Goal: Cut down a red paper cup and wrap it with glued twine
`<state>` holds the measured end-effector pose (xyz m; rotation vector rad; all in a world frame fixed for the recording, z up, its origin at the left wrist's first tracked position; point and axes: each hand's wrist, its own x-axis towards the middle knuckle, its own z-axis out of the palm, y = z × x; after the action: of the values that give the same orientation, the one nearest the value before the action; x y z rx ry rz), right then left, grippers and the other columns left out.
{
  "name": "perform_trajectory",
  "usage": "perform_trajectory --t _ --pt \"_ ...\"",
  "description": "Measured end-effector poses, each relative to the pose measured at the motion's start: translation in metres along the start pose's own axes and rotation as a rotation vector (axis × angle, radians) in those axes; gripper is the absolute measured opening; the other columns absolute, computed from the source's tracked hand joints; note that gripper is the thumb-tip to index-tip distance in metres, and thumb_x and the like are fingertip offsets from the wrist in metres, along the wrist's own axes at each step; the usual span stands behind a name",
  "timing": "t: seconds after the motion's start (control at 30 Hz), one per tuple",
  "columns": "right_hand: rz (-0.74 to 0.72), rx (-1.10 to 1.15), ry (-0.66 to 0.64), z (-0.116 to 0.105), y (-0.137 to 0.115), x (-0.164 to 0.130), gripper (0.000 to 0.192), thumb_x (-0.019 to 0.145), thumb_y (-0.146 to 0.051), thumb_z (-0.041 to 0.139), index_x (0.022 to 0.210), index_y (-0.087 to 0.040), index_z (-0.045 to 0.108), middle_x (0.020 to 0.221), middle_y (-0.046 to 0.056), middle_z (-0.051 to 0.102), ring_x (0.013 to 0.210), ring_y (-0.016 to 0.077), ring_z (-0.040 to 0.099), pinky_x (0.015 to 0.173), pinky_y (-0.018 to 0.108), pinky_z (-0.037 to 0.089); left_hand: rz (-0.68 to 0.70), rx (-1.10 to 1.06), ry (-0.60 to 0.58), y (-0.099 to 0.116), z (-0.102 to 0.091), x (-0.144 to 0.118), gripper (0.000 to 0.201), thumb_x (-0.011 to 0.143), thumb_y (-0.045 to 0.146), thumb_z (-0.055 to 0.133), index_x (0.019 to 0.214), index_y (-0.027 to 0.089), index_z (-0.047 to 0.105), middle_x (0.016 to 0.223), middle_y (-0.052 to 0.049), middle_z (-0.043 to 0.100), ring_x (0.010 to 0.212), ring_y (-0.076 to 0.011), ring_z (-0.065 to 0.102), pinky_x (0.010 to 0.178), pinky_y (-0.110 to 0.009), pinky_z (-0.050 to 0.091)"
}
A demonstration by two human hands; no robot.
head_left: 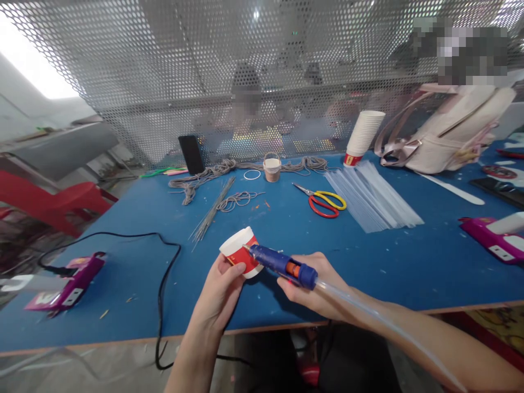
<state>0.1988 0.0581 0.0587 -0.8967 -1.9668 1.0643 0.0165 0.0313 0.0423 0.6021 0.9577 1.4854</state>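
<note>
Just inside the table's (295,229) near edge, around the middle, we've got the cup (237,255), tilted on its side! Left hand (225,286) has it pinched, thumb on the red band, other fingers behind, seemingly to steady it and offer that band to the gun (282,263). Right hand (317,295) is wrapped round the gun, fingers partly hidden, nozzle aimed left; whether the tip meets the cup, I can't tell. Clear stick (354,301) trails from the gun's back over the right forearm, probably long so it feeds freely. And towards the far edge: stack (365,136), strips (374,197), cord (215,170), with scissors (323,202) nearer, likely set back to give both hands elbow room
</note>
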Motion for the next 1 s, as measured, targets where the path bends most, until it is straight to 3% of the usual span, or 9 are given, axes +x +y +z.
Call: perform_trajectory --t 0.1,0.3,0.53,0.8,1.0 --pt "-0.024 -0.015 0.003 0.000 -0.001 0.000 0.028 0.073 -0.023 0.057 0.055 -0.021 0.036 0.049 -0.007 0.037 0.046 0.0071 0.029 0.046 0.022 0.032 -0.014 0.014 -0.004 0.000 -0.001 0.000 0.054 0.064 0.019 0.079 0.116 0.015 0.062 0.107 -0.011 0.073 0.105 -0.0303 0.065 0.095 -0.042 0.049" --pt "0.144 0.074 0.012 -0.007 -0.007 0.002 0.026 0.077 -0.025 0.053 0.055 -0.023 0.039 0.046 -0.004 0.040 0.042 0.0096 0.034 0.040 0.024 0.032 -0.014 0.001 0.020 0.000 -0.003 0.000 0.053 0.063 0.018 0.079 0.114 0.015 0.063 0.115 -0.011 0.070 0.112 -0.0294 0.061 0.098 -0.039 0.046" --pt "0.039 0.016 -0.007 -0.001 -0.005 0.001 0.027 0.071 -0.022 0.057 0.055 -0.021 0.036 0.049 -0.007 0.036 0.046 0.0071 0.028 0.045 0.022 0.030 -0.040 0.030 -0.037 0.000 -0.003 0.001 0.045 0.063 0.019 0.079 0.106 0.013 0.066 0.108 -0.012 0.073 0.105 -0.0297 0.065 0.096 -0.040 0.048" --pt "0.261 0.157 -0.003 -0.009 -0.010 -0.001 0.030 0.077 -0.030 0.054 0.053 -0.023 0.038 0.041 -0.005 0.039 0.036 0.0094 0.036 0.039 0.025 0.031 -0.047 -0.014 -0.010 0.002 -0.005 0.000 0.054 0.063 0.018 0.074 0.115 0.013 0.063 0.104 -0.012 0.073 0.100 -0.0294 0.066 0.091 -0.039 0.050" --pt "0.068 0.060 0.009 0.002 -0.007 -0.005 0.027 0.073 -0.027 0.056 0.055 -0.022 0.036 0.048 -0.006 0.037 0.043 0.0079 0.030 0.043 0.023 0.030 -0.056 0.006 -0.052 0.002 -0.006 -0.001 0.046 0.064 0.023 0.078 0.109 0.013 0.067 0.101 -0.011 0.074 0.095 -0.0275 0.068 0.090 -0.038 0.051"
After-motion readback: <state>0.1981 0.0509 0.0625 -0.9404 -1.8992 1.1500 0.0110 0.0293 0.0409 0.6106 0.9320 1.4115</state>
